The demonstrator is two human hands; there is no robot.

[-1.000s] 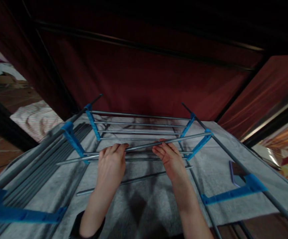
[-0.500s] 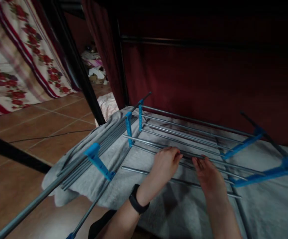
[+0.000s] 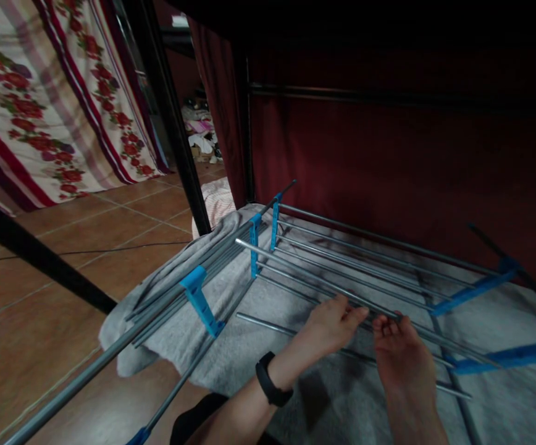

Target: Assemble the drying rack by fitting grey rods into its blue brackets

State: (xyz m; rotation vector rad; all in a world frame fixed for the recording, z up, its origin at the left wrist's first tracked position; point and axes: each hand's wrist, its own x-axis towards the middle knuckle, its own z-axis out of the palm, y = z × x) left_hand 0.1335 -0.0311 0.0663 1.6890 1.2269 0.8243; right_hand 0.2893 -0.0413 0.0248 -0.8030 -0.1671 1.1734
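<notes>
A thin grey metal rod (image 3: 291,267) slants across the middle, its far left end lifted near a blue plastic bracket (image 3: 254,250). My left hand (image 3: 335,322), a dark band on its wrist, pinches this rod from above. My right hand (image 3: 404,355), palm up, has its curled fingers closed on the same rod just to the right. Behind the hands, several parallel rods span from a left blue bracket (image 3: 275,225) to a right blue bracket (image 3: 469,290). Another blue bracket (image 3: 511,357) is at the right. One loose rod (image 3: 263,324) lies below my hands, partly hidden by my left forearm.
A grey blanket (image 3: 249,355) lies under the frame. Several rods (image 3: 166,321) lie bundled at its left, beside a long side pole (image 3: 92,374). Black metal posts (image 3: 175,117) stand at the left. A dark red curtain (image 3: 365,167) hangs behind; a cable (image 3: 87,252) crosses the tiled floor.
The view has shifted, so the scene sits further right and slightly lower. The held rod's left end is raised higher above the bracket. My right hand has turned palm up.
</notes>
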